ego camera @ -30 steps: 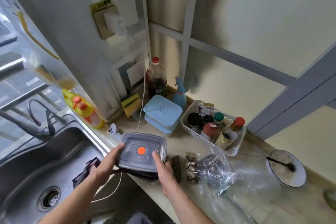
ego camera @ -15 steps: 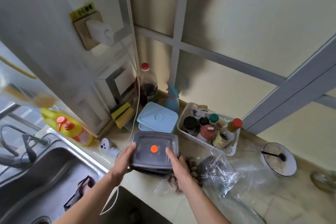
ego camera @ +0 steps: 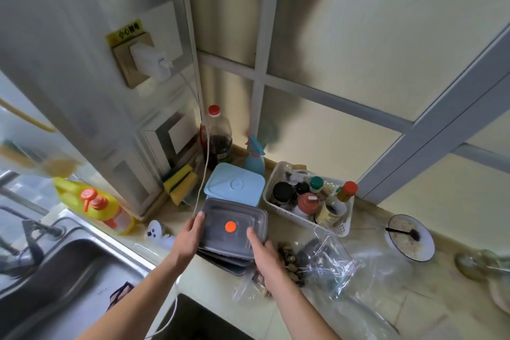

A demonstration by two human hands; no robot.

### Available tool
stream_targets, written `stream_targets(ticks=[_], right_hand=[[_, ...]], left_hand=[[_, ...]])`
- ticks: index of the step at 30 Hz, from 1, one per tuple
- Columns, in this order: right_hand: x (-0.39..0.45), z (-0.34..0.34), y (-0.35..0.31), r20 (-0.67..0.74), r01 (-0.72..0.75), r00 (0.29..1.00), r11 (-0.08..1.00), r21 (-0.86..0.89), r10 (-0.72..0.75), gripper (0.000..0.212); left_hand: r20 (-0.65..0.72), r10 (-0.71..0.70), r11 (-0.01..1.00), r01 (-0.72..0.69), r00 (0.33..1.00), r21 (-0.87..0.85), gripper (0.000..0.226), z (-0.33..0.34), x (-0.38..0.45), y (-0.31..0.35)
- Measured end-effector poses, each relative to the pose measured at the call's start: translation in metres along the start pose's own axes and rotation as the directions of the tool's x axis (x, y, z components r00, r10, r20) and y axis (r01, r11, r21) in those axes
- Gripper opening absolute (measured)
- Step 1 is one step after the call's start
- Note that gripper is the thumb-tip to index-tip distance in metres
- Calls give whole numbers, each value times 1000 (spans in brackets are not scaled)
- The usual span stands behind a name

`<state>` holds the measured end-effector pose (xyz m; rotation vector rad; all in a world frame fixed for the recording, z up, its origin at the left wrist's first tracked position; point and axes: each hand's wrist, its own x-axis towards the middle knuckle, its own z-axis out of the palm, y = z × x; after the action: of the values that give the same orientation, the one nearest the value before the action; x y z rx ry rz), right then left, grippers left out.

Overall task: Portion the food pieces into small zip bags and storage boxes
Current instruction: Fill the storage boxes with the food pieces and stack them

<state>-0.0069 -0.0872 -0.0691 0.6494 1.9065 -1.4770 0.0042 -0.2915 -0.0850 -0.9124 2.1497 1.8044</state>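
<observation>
Hands grip a stack of dark storage boxes, left hand and right hand grasping opposite edges, near a blue lidded box.

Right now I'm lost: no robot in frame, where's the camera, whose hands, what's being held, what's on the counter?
There is no machine here. A person works with bare hands, and the one picture comes from a wide-angle camera on their head, looking forward and down.

The left hand and right hand grip the two sides of a grey lidded box with an orange dot, which tops a stack of similar boxes.

On the counter lie a blue box, a white basket of jars, clear zip bags with dark food pieces, and a bowl. The sink sits to the left.
</observation>
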Motion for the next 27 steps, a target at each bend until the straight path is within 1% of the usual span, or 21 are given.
stream_targets(ticks=[1,2,4,6,8,10,12,13,15,16,17,18,19,20,21,22,23,24,25,26,27], right_hand=[[1,-1,-1,-20,19,1000,999,-46,-19,89],[1,-3,-2,-24,27,999,997,-67,-28,86],[-3,-7,-8,7,40,999,998,-54,-39,85],[-2,-14,-9,47,45,998,999,-19,-44,84],[-7,-21,-9,80,71,994,997,-18,-70,87],[-10,-24,-1,64,98,994,993,-68,-94,86],[-12,-25,16,36,127,992,983,-134,-123,74],[-16,-26,26,57,138,990,981,-133,-132,70],[-23,-30,49,157,141,981,980,-142,-119,84],[-28,-33,59,201,143,974,975,-168,-108,88],[-29,-36,70,232,143,968,972,-187,-98,89],[-29,-40,80,259,140,962,972,-188,-88,88],[-31,-43,89,283,128,956,975,-184,-72,91],[-33,-47,94,308,125,949,977,-173,-67,95],[-33,-48,100,318,107,947,980,-165,-50,94],[-33,-49,104,311,74,950,988,-133,-29,82],[-31,-50,107,299,58,954,996,-75,-33,62],[-27,-51,112,263,73,963,996,-59,-55,43],[-20,-54,116,189,145,974,983,-111,-123,38],[-8,-58,122,146,278,958,929,-245,-248,35],[2,-65,126,144,405,914,821,-403,-380,28]], left_hand=[[-33,23,997,-21,999,69,77,1,1,-1],[-46,67,991,-61,997,118,79,0,3,-3],[-26,125,983,-121,992,138,80,-2,4,-2],[-57,167,978,-158,984,136,84,-4,0,1],[-83,220,971,-210,972,117,68,-4,-11,2],[-70,236,971,-231,969,65,50,0,-28,2],[-19,195,979,-196,981,-62,35,2,-46,-4],[-15,171,978,-171,985,-116,32,1,-53,-10],[-4,63,971,-63,998,-230,44,-2,-71,-24],[29,15,956,-6,999,-293,46,-2,-80,-30],[72,-45,935,67,996,-349,43,-1,-92,-34],[104,-85,924,118,991,-365,39,4,-106,-35],[105,-116,913,147,988,-381,38,9,-114,-41],[71,-118,911,137,990,-389,37,13,-125,-44],[12,-117,917,113,993,-383,34,15,-130,-54],[-41,-109,929,87,993,-360,30,17,-139,-60],[-56,-139,925,109,989,-364,29,18,-140,-74],[-75,-165,919,126,983,-374,29,22,-144,-83],[-132,-171,922,112,976,-371,31,23,-148,-94],[-192,-130,923,48,973,-383,37,21,-147,-115],[-225,-122,927,30,967,-374,44,20,-143,-138]])
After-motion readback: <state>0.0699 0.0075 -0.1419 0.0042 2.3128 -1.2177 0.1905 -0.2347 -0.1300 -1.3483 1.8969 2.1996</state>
